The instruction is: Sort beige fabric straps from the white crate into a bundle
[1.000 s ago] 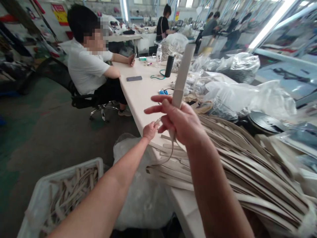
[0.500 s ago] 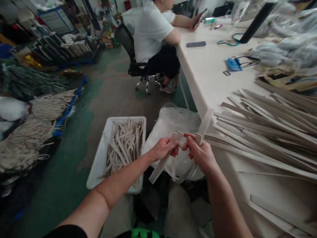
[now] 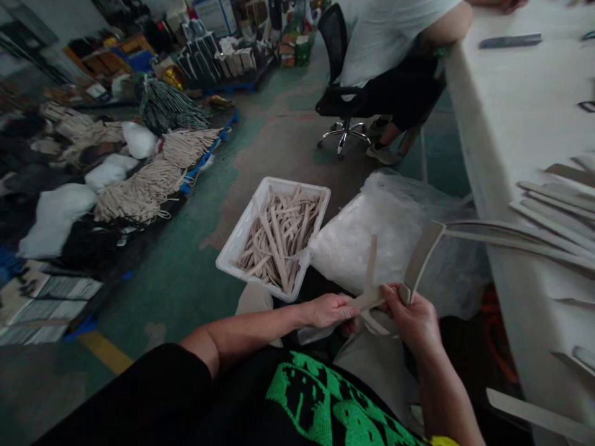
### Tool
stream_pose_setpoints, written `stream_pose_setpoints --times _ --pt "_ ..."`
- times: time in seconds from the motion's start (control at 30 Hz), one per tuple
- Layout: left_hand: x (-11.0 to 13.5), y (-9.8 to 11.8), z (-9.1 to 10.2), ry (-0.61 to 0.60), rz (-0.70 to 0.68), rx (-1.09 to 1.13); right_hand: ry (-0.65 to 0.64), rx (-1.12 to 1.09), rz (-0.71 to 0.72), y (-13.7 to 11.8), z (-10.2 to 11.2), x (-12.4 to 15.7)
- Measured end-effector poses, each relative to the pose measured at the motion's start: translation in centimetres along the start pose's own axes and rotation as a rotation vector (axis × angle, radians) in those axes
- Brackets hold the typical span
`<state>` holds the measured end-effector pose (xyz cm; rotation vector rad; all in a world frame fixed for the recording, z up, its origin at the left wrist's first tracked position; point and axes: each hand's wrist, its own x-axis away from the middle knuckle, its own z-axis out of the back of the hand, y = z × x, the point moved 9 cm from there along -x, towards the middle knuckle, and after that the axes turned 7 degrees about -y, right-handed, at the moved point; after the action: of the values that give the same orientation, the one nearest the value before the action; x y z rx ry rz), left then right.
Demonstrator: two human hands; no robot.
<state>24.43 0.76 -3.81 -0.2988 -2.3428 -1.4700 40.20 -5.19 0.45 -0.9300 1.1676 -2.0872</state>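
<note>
Right hand — pinch grip on strap

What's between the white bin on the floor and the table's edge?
A translucent plastic bag, bulky and crumpled, fills most of the stretch between the white bin and the table, as the head view shows.
</note>
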Motion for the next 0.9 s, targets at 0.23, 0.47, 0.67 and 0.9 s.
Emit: stream_pose_setpoints --times 0.23,0.47,0.67,0.9 --pt "6.0 -3.6 -2.2 0.030 0.004 -0.405 0.116 -0.035 -0.087 1.8 1.9 5.0" --pt "12.5 -2.3 5.3 0.546 -0.099 -0.597 0.214 0.026 -0.043 -0.7 4.9 7.2" --pt "18.8 -2.7 14.2 0.929 -0.183 -0.139 0.228 0.089 -0.205 3.6 6.1 10.7" --pt "19.8 -1.6 19.4 0.962 0.026 -0.220 -0.011 0.130 -0.282 7.7 3.9 12.1"
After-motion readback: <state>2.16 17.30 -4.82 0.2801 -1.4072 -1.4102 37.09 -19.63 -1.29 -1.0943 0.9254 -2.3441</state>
